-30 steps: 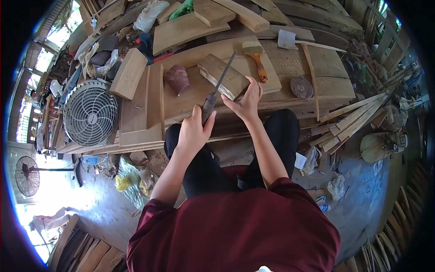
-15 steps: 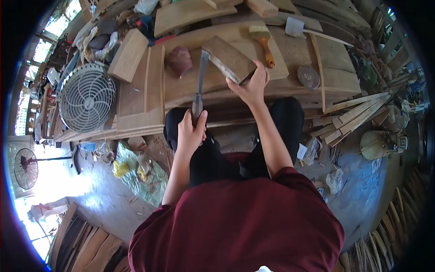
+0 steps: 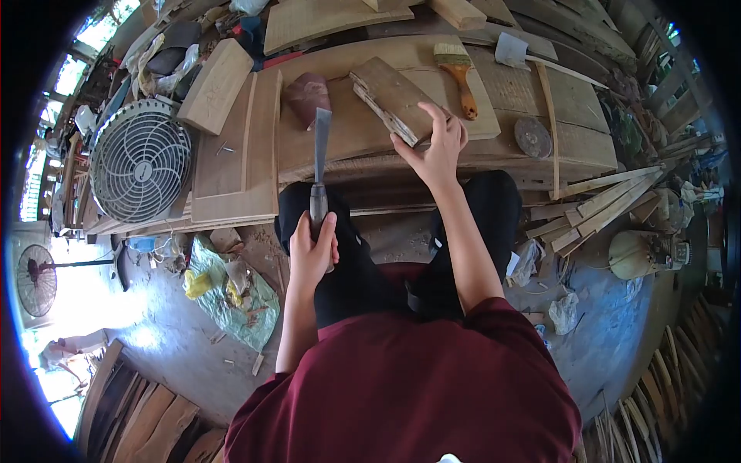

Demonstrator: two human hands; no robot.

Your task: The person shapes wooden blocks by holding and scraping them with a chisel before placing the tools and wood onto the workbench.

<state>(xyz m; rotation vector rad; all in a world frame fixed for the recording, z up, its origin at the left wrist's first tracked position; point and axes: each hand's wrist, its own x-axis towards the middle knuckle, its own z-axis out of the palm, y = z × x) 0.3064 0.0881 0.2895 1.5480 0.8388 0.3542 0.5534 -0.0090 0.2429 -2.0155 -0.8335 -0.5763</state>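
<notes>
My left hand is wrapped round the handle of a chisel, its flat blade pointing up and away from me. My right hand grips the near right end of a wooden block with a rough, pale, splintered edge. The block rests tilted over a wide board on the bench. Left of the block, beyond the chisel's tip, lies a reddish-brown curled piece, perhaps sandpaper. A brush with an orange handle lies to the right of the block.
A round fan stands at the left beside a thick wood block. A round disc and a thin strip lie on the right. Loose slats jut from the bench's right end; plastic sheeting lies on the floor.
My left hand has drawn the chisel back toward my body and left, away from the block; its blade now points upward. My right hand keeps the block and has shifted slightly right.
</notes>
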